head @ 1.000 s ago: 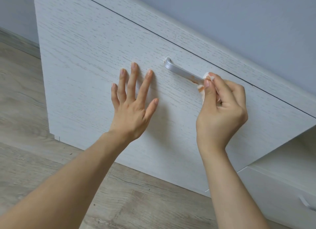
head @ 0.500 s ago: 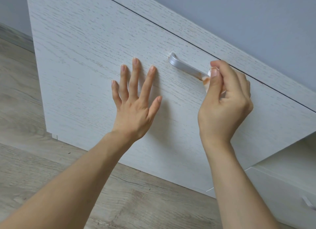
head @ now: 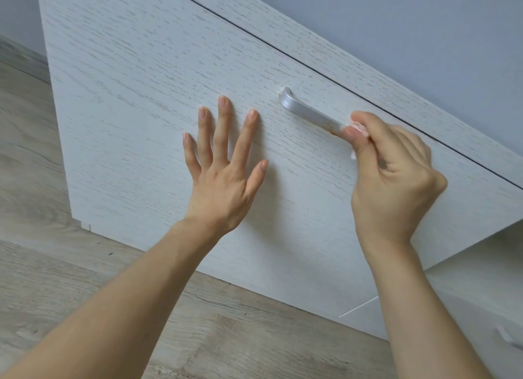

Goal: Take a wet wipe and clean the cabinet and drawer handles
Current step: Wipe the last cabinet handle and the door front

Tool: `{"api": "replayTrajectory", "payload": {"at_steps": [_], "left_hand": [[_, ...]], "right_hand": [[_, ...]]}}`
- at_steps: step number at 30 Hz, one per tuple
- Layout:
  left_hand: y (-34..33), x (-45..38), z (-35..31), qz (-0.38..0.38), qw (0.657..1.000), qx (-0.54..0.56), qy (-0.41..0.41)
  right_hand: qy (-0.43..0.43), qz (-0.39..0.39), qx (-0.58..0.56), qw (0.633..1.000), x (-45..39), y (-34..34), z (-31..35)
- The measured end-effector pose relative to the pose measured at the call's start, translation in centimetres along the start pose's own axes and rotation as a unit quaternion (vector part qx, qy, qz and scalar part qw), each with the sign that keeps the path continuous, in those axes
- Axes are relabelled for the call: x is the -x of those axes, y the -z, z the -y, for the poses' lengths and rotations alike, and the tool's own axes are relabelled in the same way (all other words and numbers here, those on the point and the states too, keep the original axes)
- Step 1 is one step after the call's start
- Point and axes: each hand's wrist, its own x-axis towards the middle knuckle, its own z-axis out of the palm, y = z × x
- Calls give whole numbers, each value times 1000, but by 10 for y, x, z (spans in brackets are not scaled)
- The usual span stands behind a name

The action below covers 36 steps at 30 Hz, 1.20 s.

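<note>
A silver bar handle (head: 307, 111) is fixed to the white wood-grain cabinet door (head: 147, 95). My right hand (head: 393, 177) is closed around the handle's right part, pinching a white wet wipe (head: 359, 128) against it; only small bits of the wipe show between the fingers. Orange-brown smears mark the handle next to my fingertips. My left hand (head: 223, 169) lies flat on the door to the left of the handle, fingers spread, holding nothing.
Grey wood-look floor (head: 56, 279) runs below and left of the cabinet. A lower white drawer front with another silver handle (head: 509, 340) sits at the bottom right. A pale blue wall (head: 396, 25) is behind.
My right hand slid with the wipe to the right along the handle, uncovering more of the bar. My left hand stayed flat on the door.
</note>
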Motion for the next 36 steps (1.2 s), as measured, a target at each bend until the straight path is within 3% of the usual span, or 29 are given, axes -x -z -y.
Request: {"api": "replayTrajectory", "payload": {"at_steps": [5, 8, 12, 16, 23, 28, 36], "left_hand": [[-1, 0, -3, -13, 1000, -7, -3], [0, 0, 1, -12, 1000, -15, -7], [0, 0, 3, -8, 1000, -14, -13], [-5, -1, -2, -28, 999, -21, -9], [-5, -2, -3, -40, 999, -26, -10], [-4, -1, -1, -46, 998, -34, -12], [-6, -2, -4, -57, 998, -33, -13]], "right_hand": [[-19, 13, -11, 1000, -3, -4, 10], [-79, 0, -50, 996, 2, 2, 6], [-2, 34, 21, 999, 5, 12, -5], [42, 14, 12, 999, -4, -4, 2], [65, 29, 1, 997, -6, -10, 8], [-37, 29, -69, 997, -2, 6, 1], [39, 32, -23, 998, -4, -8, 4]]}}
